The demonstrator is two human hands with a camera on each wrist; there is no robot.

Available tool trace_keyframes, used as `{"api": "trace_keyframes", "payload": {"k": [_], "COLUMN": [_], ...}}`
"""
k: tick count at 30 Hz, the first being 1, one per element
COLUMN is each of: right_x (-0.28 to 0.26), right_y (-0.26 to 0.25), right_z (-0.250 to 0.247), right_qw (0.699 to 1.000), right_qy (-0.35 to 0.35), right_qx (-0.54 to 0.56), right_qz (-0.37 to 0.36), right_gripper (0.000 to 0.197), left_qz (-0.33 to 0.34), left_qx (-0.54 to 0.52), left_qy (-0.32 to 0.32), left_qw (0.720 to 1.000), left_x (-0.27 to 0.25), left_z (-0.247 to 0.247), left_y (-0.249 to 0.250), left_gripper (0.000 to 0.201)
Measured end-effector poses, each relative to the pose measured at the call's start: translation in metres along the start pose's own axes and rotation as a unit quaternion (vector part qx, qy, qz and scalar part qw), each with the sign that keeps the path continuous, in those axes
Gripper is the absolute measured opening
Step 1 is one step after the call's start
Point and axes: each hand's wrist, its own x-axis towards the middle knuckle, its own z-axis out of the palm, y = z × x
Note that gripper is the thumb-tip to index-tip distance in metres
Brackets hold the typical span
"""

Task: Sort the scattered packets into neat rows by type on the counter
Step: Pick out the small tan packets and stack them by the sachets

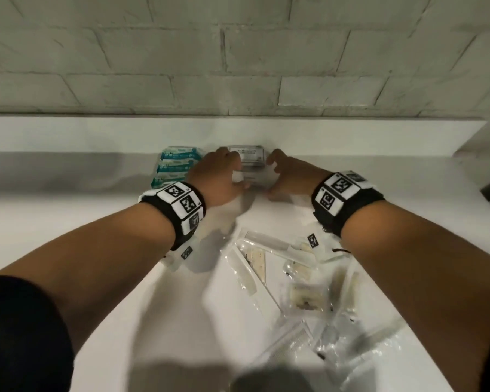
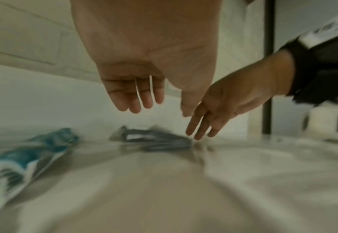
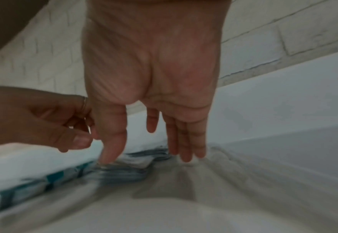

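1. Grey-white packets point(image 1: 246, 162): stacked row at 12 o'clock on the counter point(image 1: 96, 278), against its back ledge
2. Left hand point(image 1: 218, 179): at their 9 o'clock, fingers loose, grasping nothing
3. Right hand point(image 1: 290, 174): at their 3 o'clock, fingers straight, released
4. Teal packets point(image 1: 176, 165): row at 9 o'clock
5. Clear packets point(image 1: 300, 284): scattered, 5 o'clock
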Motion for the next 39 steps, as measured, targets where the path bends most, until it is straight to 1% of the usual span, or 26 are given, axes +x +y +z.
{"api": "trace_keyframes", "payload": {"k": [1,2,4,5,6,7,8,9,10,12,14,15,17,18,19,20,21,22,23,25,28,31,33,35,36,39], "right_x": [-0.01,-0.024,-0.053,-0.066,-0.08,-0.094,-0.106,-0.115,-0.121,-0.131,-0.136,-0.138,-0.142,-0.143,-0.143,-0.143,-0.143,-0.143,-0.143,-0.143,-0.145,-0.151,-0.155,-0.156,-0.157,-0.159], "right_y": [0.001,0.001,0.001,0.002,0.004,0.008,0.011,0.017,0.023,0.031,0.037,0.038,0.042,0.044,0.048,0.049,0.048,0.047,0.045,0.043,0.045,0.055,0.062,0.069,0.069,0.067], "right_z": [-0.001,0.0,0.006,0.011,0.017,0.023,0.029,0.033,0.035,0.03,0.024,0.024,0.029,0.034,0.038,0.04,0.04,0.038,0.037,0.034,0.032,0.032,0.03,0.027,0.025,0.023], "right_qw": [1.0,1.0,0.999,0.999,0.998,0.993,0.986,0.981,0.98,0.982,0.978,0.975,0.962,0.948,0.937,0.932,0.929,0.928,0.928,0.927,0.917,0.935,0.951,0.952,0.946,0.933], "right_qy": [0.01,0.024,0.026,-0.005,-0.052,-0.106,-0.148,-0.166,-0.163,-0.128,-0.099,-0.094,-0.082,-0.078,-0.065,-0.052,-0.043,-0.04,-0.045,-0.062,-0.054,-0.022,-0.036,-0.053,-0.056,-0.058], "right_qx": [-0.005,-0.011,-0.022,-0.027,-0.034,-0.049,-0.074,-0.099,-0.114,-0.14,-0.179,-0.198,-0.262,-0.306,-0.336,-0.35,-0.358,-0.364,-0.366,-0.368,-0.394,-0.351,-0.306,-0.302,-0.319,-0.355], "right_qz": [-0.005,-0.013,-0.03,-0.033,-0.031,-0.023,-0.016,-0.01,-0.001,0.016,0.027,0.029,-0.009,-0.039,-0.067,-0.081,-0.081,-0.068,-0.054,-0.033,-0.037,-0.05,-0.039,-0.017,-0.01,0.005], "right_gripper": [0.061,0.048,0.017,0.01,0.01,0.012,0.014,0.016,0.016,0.016,0.018,0.024,0.044,0.051,0.052,0.047,0.041,0.036,0.035,0.034,0.033,0.032,0.041,0.056,0.057,0.038], "left_qz": [0.045,0.093,0.157,0.164,0.163,0.16,0.157,0.153,0.141,0.116,0.112,0.12,0.147,0.164,0.179,0.189,0.189,0.184,0.171,0.141,0.093,0.038,0.009,-0.001,0.0,0.018], "left_qx": [0.001,-0.002,0.004,0.009,0.01,0.013,0.021,0.024,0.02,0.009,0.025,0.027,0.03,0.043,0.064,0.094,0.127,0.15,0.164,0.163,0.163,0.124,0.087,0.072,0.074,0.023], "left_qy": [-0.02,-0.049,-0.122,-0.162,-0.198,-0.222,-0.229,-0.223,-0.215,-0.202,-0.191,-0.183,-0.168,-0.166,-0.173,-0.189,-0.208,-0.22,-0.226,-0.215,-0.219,-0.245,-0.252,-0.262,-0.265,-0.24], "left_qw": [0.999,0.994,0.98,0.973,0.966,0.962,0.96,0.962,0.966,0.973,0.975,0.975,0.974,0.972,0.966,0.959,0.951,0.946,0.945,0.953,0.958,0.961,0.964,0.962,0.961,0.97], "left_x": [-0.008,-0.02,-0.046,-0.057,-0.066,-0.076,-0.085,-0.092,-0.099,-0.113,-0.124,-0.127,-0.128,-0.127,-0.126,-0.123,-0.122,-0.12,-0.12,-0.119,-0.12,-0.12,-0.122,-0.123,-0.123,-0.12], "left_z": [-0.002,-0.004,-0.005,-0.003,0.0,0.004,0.009,0.013,0.016,0.016,0.013,0.012,0.012,0.013,0.016,0.017,0.017,0.016,0.014,0.012,0.013,0.016,0.018,0.018,0.017,0.014], "left_y": [0.005,0.013,0.028,0.034,0.038,0.041,0.042,0.041,0.04,0.036,0.036,0.037,0.043,0.047,0.052,0.057,0.062,0.067,0.071,0.075,0.075,0.073,0.072,0.072,0.073,0.088], "left_gripper": [0.033,0.024,0.021,0.024,0.03,0.039,0.046,0.048,0.047,0.044,0.042,0.037,0.02,0.025,0.038,0.05,0.058,0.06,0.058,0.049,0.045,0.043,0.043,0.04,0.038,0.031]}}
